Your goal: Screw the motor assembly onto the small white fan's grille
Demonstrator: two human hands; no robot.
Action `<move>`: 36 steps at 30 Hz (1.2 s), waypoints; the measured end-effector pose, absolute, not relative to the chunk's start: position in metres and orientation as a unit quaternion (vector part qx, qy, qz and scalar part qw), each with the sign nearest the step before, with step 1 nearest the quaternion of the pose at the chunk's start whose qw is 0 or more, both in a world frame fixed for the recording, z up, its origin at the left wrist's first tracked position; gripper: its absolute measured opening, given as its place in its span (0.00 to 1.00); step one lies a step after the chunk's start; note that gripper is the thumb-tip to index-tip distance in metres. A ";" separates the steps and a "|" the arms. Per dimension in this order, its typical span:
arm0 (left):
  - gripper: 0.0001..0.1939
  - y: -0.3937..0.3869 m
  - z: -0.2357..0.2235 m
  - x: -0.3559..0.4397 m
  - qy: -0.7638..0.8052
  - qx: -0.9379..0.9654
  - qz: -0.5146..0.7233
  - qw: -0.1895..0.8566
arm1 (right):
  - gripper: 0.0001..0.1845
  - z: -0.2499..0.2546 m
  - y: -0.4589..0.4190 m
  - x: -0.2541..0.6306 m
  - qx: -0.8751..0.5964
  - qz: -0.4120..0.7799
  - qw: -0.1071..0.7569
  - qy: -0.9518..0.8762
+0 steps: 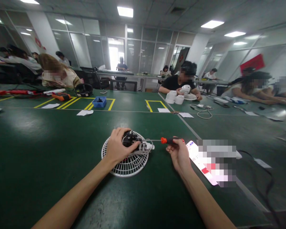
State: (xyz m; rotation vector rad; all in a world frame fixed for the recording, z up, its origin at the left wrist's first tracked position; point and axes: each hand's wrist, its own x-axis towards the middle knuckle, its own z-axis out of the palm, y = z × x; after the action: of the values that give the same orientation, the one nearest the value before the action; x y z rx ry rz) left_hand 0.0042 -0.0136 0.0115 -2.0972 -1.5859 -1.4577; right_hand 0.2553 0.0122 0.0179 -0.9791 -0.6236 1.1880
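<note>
A round white fan grille (127, 171) lies on the green table in front of me, with a black fan motor (128, 139) and loose wires on top. My left hand (118, 144) is wrapped round the motor from the left, its thumb reaching across the front. In my right hand (181, 154) is a screwdriver (164, 140) with a red and black handle, held level. Its shaft points left, and the tip meets the motor's right side near a white plastic part (146, 146). The exact contact spot is too small to make out.
Beside my right hand lies a lit phone (211, 176), partly blurred out. A dark cable (259, 187) runs at the right. Further off are a blue bin (99, 102), paper slips (85, 112) and white housings (171, 97) near a co-worker (181, 81). Several other people sit around.
</note>
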 end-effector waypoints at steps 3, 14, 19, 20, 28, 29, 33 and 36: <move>0.23 -0.013 0.010 0.005 -0.531 -0.691 -0.485 0.075 | 0.15 0.020 0.012 0.256 -0.435 0.532 0.672 -0.275; 0.23 -0.015 0.011 0.006 -0.538 -0.691 -0.476 0.082 | 0.20 0.020 0.012 0.257 -0.429 0.555 0.661 -0.266; 0.24 -0.017 0.013 0.007 -0.546 -0.693 -0.463 0.090 | 0.20 0.018 0.013 0.259 -0.427 0.564 0.657 -0.262; 0.24 -0.018 0.013 0.007 -0.548 -0.692 -0.461 0.090 | 0.20 0.017 0.013 0.259 -0.427 0.565 0.656 -0.260; 0.23 -0.017 0.014 0.005 -0.551 -0.694 -0.458 0.072 | 0.23 0.019 0.012 0.255 -0.423 0.554 0.676 -0.240; 0.23 -0.017 0.013 0.005 -0.551 -0.693 -0.460 0.070 | 0.23 0.019 0.011 0.255 -0.422 0.553 0.678 -0.237; 0.23 -0.016 0.013 0.005 -0.551 -0.691 -0.462 0.065 | 0.25 0.020 0.012 0.257 -0.415 0.551 0.678 -0.254; 0.23 -0.017 0.014 0.006 -0.549 -0.692 -0.464 0.069 | 0.26 0.020 0.013 0.259 -0.413 0.544 0.681 -0.264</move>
State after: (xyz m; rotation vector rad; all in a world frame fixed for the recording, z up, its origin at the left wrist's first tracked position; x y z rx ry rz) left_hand 0.0060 -0.0168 0.0143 -2.0820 -1.6529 -1.3978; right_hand 0.2587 0.0126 0.0204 -0.9257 -0.5915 1.2216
